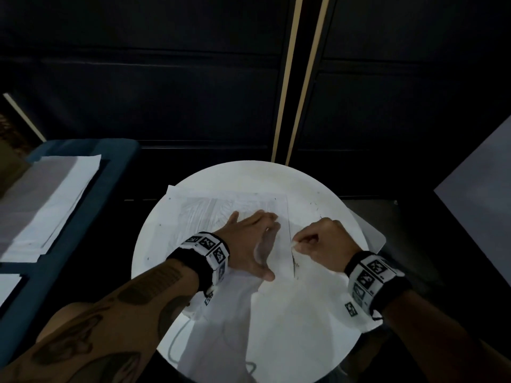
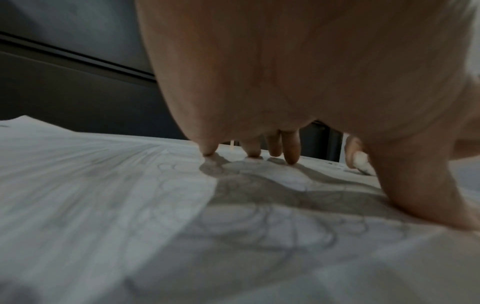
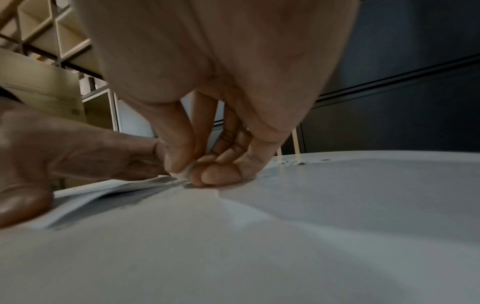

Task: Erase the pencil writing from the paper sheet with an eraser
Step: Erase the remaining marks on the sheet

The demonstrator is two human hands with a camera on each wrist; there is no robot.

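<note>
Head view shows a round white table (image 1: 318, 313) with a paper sheet (image 1: 193, 214) lying flat on its far half, reaching toward the left edge. Grey pencil writing (image 2: 259, 222) shows on it, close to the wrist in the left wrist view. The left hand (image 1: 250, 241) lies on the sheet with its fingers (image 2: 291, 148) straight and spread, tips pressing down to keep it from sliding. The right hand (image 1: 323, 246) sits at the sheet's right edge, fingers curled tight, pinching a small white eraser (image 3: 182, 173) between thumb and fingertips. The eraser touches the paper right at that edge, where dark crumbs (image 1: 296, 262) lie.

I think the paper is thin, light and bendy, so it can wrinkle or tear if rubbed hard near the edge, where it lifts a little. It is best held flat close beside the rubbing spot. The eraser looks small and soft, so it needs a firm pinch low on its sides. More paper (image 1: 49, 200) rests on a blue surface to the left.
</note>
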